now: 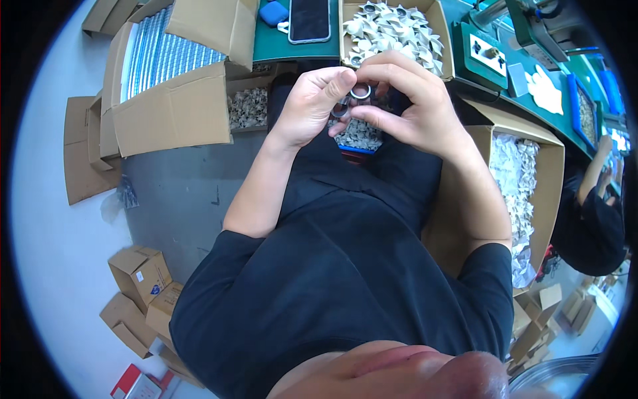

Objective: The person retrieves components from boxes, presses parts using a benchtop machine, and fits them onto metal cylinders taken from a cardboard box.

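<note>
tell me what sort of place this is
Probably a small-parts assembly workshop: there's a carton heaped with pale bladed parts, a green workbench, and another person at the far right.

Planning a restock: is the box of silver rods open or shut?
Open: the box has its flaps apart, and silver rods show between them.

Grey floor, green-topped workbench

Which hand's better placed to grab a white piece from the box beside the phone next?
Probably the right hand: it looks nearer those white pieces, while the left hand is farther off. Both are at the rings, though, so the right may need freeing first.
</note>
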`<state>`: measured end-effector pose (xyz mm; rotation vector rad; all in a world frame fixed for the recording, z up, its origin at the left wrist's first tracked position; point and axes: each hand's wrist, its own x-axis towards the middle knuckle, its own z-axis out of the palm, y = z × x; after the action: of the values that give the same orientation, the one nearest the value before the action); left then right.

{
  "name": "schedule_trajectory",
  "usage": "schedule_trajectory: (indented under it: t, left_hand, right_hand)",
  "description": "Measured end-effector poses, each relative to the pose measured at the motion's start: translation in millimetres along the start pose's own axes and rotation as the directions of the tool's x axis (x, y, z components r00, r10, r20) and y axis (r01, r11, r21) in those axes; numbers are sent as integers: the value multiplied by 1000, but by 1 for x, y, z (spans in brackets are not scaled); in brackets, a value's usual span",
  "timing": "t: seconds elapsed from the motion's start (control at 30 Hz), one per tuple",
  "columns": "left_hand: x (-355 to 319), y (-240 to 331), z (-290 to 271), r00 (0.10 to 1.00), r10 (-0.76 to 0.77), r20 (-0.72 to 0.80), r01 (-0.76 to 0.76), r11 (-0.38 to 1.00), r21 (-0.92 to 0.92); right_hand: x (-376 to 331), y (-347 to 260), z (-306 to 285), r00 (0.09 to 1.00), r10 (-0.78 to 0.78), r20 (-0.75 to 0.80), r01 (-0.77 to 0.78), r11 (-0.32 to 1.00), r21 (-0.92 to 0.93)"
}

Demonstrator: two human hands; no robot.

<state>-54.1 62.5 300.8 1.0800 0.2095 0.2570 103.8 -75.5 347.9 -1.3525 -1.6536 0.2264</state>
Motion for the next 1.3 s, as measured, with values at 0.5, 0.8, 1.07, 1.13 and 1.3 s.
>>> schedule_trajectory:
  t: [0.5, 0.8, 1.07, 1.13, 1.3]
  left_hand:
    - [-27, -132, -28, 797, -604, 6, 563, 739, -370]
    - [-46, -177, -26, 769, -628, 118, 609, 665, -433]
    - [-18, -163, -35, 770, -638, 34, 634, 757, -154]
    - [-18, -167, -51, 769, -638, 26, 633, 757, -162]
    - [-18, -192, -74, 737, -676, -14, 663, 727, -178]
  right_hand:
    - [-98, 124, -123, 726, 389, -567, -573, 798, -186]
    - [-88, 152, -159, 713, 276, -645, -632, 653, -419]
    - [-145, 116, -186, 563, 152, -813, -703, 606, -373]
    - [-226, 129, -224, 306, 147, -941, -892, 388, -230]
    - [-393, 183, -253, 373, 131, -918, -928, 62, -368]
